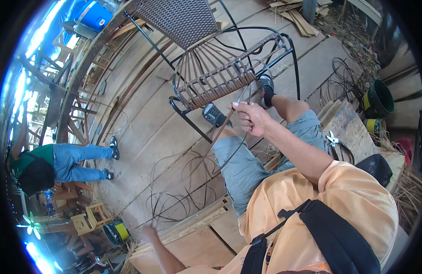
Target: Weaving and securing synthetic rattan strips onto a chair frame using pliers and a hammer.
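Note:
Before me stands a chair with a dark metal frame (296,68), a woven brown back (183,20) and a row of brown strands (211,75) across its seat. My right hand (251,119) is closed around a flat brown weaving strip (222,125) just in front of the seat's front rail. That strip runs down past my knee toward loose coils (183,196) on the floor. Out at the lower left, my left hand (150,234) is stretched away from the chair, near the coils. Its fingers are blurred, and whether it holds a strand is unclear.
On the wooden bench (357,132) at my right lie cutting pliers (333,141) and a black item (375,170). Dark buckets (379,98) and another strand coil (339,82) are beyond. A person in green (42,160) stands left. A bucket (116,232) sits lower left.

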Action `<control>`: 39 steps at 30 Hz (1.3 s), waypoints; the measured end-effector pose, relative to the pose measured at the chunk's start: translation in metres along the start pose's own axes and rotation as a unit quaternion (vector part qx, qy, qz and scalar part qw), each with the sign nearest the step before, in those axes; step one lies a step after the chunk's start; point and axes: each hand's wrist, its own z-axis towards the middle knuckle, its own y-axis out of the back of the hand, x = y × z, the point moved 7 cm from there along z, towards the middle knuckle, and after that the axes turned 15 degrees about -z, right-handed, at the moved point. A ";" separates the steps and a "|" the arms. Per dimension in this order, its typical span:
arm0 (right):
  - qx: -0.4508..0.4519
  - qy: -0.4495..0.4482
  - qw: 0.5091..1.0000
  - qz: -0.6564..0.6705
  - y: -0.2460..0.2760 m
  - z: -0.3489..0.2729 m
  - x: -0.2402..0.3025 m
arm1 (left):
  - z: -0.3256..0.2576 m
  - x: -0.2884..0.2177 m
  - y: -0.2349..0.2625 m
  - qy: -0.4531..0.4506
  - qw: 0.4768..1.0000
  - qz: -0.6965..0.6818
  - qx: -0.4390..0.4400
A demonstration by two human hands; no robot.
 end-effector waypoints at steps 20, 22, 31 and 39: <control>0.000 -0.034 0.999 -0.005 0.017 -0.015 0.005 | -0.130 -0.316 0.143 -0.340 0.803 -0.489 0.008; 0.001 -0.040 0.999 0.012 0.013 -0.015 0.001 | -0.085 -0.221 0.072 -0.473 0.853 -0.170 -0.136; 0.000 -0.041 0.999 -0.012 0.010 -0.009 0.002 | -0.030 -0.083 0.020 -0.104 0.990 -0.088 -0.032; -0.013 -0.001 0.997 -0.071 0.012 -0.016 0.009 | -0.217 -0.450 0.262 -0.537 0.648 -0.523 -0.138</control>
